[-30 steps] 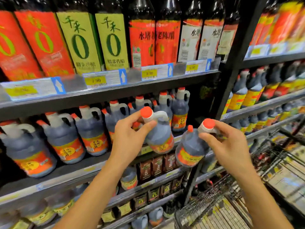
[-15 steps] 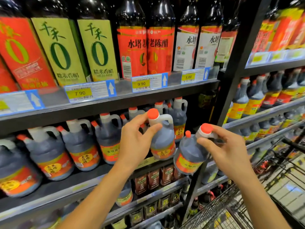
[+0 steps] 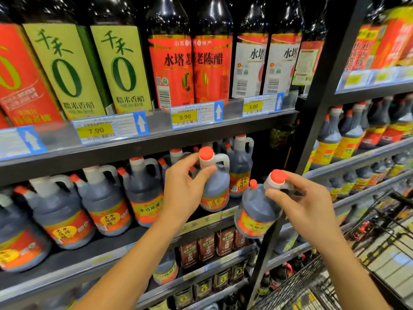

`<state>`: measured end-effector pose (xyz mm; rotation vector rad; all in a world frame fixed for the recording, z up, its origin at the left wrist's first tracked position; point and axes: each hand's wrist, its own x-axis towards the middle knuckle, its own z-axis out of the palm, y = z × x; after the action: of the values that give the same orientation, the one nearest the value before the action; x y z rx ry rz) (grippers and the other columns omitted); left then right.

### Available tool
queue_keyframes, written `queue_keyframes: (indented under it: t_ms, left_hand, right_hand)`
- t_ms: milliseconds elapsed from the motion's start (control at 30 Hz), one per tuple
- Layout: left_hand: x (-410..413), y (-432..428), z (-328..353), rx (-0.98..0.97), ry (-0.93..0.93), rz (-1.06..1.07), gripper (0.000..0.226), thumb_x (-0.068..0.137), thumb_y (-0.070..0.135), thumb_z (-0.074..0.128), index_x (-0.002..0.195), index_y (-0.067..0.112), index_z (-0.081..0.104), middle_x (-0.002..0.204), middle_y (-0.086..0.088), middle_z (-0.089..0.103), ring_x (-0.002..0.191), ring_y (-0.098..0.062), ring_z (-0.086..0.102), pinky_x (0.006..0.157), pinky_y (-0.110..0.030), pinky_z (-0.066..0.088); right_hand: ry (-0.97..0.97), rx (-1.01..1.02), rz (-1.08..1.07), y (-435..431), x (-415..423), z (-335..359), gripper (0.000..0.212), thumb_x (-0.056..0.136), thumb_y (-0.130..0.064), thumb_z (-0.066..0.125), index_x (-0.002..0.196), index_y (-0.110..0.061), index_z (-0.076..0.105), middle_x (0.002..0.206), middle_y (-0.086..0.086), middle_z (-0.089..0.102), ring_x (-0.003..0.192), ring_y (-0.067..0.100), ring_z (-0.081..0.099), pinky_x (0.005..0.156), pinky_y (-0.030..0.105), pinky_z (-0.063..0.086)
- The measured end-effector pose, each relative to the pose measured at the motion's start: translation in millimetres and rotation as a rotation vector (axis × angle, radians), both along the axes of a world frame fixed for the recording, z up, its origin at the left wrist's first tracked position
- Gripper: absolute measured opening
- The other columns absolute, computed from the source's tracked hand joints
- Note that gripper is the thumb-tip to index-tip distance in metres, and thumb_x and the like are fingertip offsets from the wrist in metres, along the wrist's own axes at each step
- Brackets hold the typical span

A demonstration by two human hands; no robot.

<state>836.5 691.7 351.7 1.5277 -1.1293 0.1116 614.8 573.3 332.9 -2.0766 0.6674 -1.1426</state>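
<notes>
My left hand (image 3: 184, 191) grips a small dark vinegar jug (image 3: 215, 186) with a red cap and white handle, holding it by the neck just above the front edge of the middle shelf (image 3: 89, 249). My right hand (image 3: 306, 209) holds a second jug (image 3: 254, 211) of the same kind by its handle and neck. That jug tilts to the left and hangs in the air in front of the shelf's right end, apart from the first jug.
More jugs of the same kind (image 3: 105, 204) fill the middle shelf. Tall vinegar bottles (image 3: 190, 63) stand on the shelf above, behind price tags (image 3: 194, 115). A black upright post (image 3: 317, 108) divides the shelving. A wire shopping cart (image 3: 330, 276) sits at lower right.
The view has shifted left and closer. My left hand has carried its jug a little up and nearer the shelf. My right hand still holds its tilted jug at about the same place.
</notes>
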Motion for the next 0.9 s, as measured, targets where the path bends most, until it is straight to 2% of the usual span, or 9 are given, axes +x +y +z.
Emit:
queue_keyframes:
  t_ms: [100, 167, 233, 333, 400, 500, 633, 767, 900]
  left_hand:
    - [0.1, -6.9, -5.8, 0.013, 0.023, 0.01, 0.002, 0.09, 0.024, 0.072, 0.091, 0.027, 0.072, 0.073, 0.005, 0.066, 0.056, -0.018, 0.044, 0.056, -0.039, 0.04]
    - [1.1, -11.3, -9.0, 0.023, 0.03, 0.01, 0.006, 0.09, 0.026, 0.072, 0.084, 0.023, 0.071, 0.066, -0.002, 0.062, 0.053, -0.018, 0.037, 0.053, -0.04, 0.037]
    - [3.1, -15.7, -10.3, 0.051, 0.019, 0.023, 0.012, 0.09, 0.029, 0.071, 0.079, 0.023, 0.07, 0.064, -0.008, 0.059, 0.055, -0.027, 0.041, 0.054, -0.043, 0.037]
    - [4.8, -21.7, -11.1, 0.101, 0.022, 0.029, 0.016, 0.089, 0.03, 0.071, 0.085, 0.015, 0.073, 0.065, -0.01, 0.062, 0.057, -0.029, 0.045, 0.057, -0.045, 0.041]
    - [4.7, -25.3, -11.6, 0.117, 0.034, 0.02, 0.015, 0.09, 0.03, 0.071, 0.09, 0.015, 0.075, 0.065, -0.01, 0.064, 0.052, -0.019, 0.04, 0.056, -0.043, 0.041]
    - [5.5, -30.7, -12.6, 0.167, 0.051, 0.044, 0.028, 0.09, 0.034, 0.071, 0.09, 0.006, 0.072, 0.062, -0.018, 0.059, 0.049, -0.012, 0.033, 0.053, -0.038, 0.034]
    - [9.8, -34.1, -12.1, 0.247, 0.082, 0.103, 0.05, 0.09, 0.042, 0.069, 0.084, -0.007, 0.063, 0.055, -0.021, 0.046, 0.048, -0.018, 0.034, 0.053, -0.038, 0.03]
    - [13.6, -39.4, -2.5, 0.253, 0.078, 0.094, 0.024, 0.089, 0.032, 0.072, 0.089, 0.008, 0.069, 0.064, -0.004, 0.061, 0.062, -0.022, 0.052, 0.054, -0.024, 0.038]
    - [16.5, -52.9, 4.9, 0.302, 0.058, 0.088, 0.026, 0.088, 0.029, 0.073, 0.103, 0.008, 0.071, 0.093, -0.009, 0.073, 0.086, -0.026, 0.066, 0.078, -0.039, 0.053]
  right_hand:
    - [-0.014, 0.015, 0.007, -2.4, -0.2, -1.6, 0.041, 0.087, -0.022, 0.076, 0.112, -0.052, 0.063, 0.108, -0.03, 0.07, 0.106, -0.002, 0.065, 0.086, 0.027, 0.054]
    - [-0.022, 0.005, 0.0, -3.6, -0.2, -1.2, 0.04, 0.087, -0.022, 0.076, 0.113, -0.05, 0.064, 0.108, -0.027, 0.071, 0.105, 0.001, 0.066, 0.085, 0.03, 0.055]
    - [-0.024, -0.022, -0.012, -5.3, -0.6, 0.9, 0.04, 0.087, -0.022, 0.076, 0.116, -0.047, 0.065, 0.107, -0.026, 0.071, 0.104, 0.003, 0.067, 0.085, 0.032, 0.056]
    - [-0.031, -0.035, -0.005, -9.8, -1.4, 5.5, 0.037, 0.087, -0.02, 0.075, 0.121, -0.034, 0.068, 0.111, -0.021, 0.072, 0.107, 0.004, 0.066, 0.089, 0.035, 0.056]
    - [-0.037, -0.049, -0.002, -12.3, -2.2, 9.9, 0.037, 0.087, -0.019, 0.075, 0.122, -0.03, 0.069, 0.113, -0.018, 0.072, 0.109, 0.003, 0.066, 0.09, 0.032, 0.055]
    - [-0.049, -0.072, -0.007, -14.4, -1.4, 16.4, 0.038, 0.087, -0.017, 0.076, 0.119, -0.034, 0.068, 0.111, -0.019, 0.072, 0.108, 0.003, 0.066, 0.089, 0.029, 0.054]
    - [-0.067, -0.116, -0.017, -14.8, 2.7, 19.8, 0.047, 0.087, -0.016, 0.076, 0.113, -0.051, 0.061, 0.108, -0.033, 0.068, 0.106, -0.004, 0.063, 0.087, 0.016, 0.052]
    - [-0.068, -0.142, -0.037, -19.6, 4.0, 19.9, 0.047, 0.087, -0.017, 0.076, 0.114, -0.052, 0.06, 0.108, -0.04, 0.064, 0.108, -0.007, 0.062, 0.088, 0.017, 0.052]
    - [-0.064, -0.139, -0.029, -22.8, 4.9, 19.7, 0.045, 0.088, -0.019, 0.075, 0.113, -0.053, 0.06, 0.11, -0.039, 0.065, 0.11, -0.006, 0.062, 0.088, 0.02, 0.054]
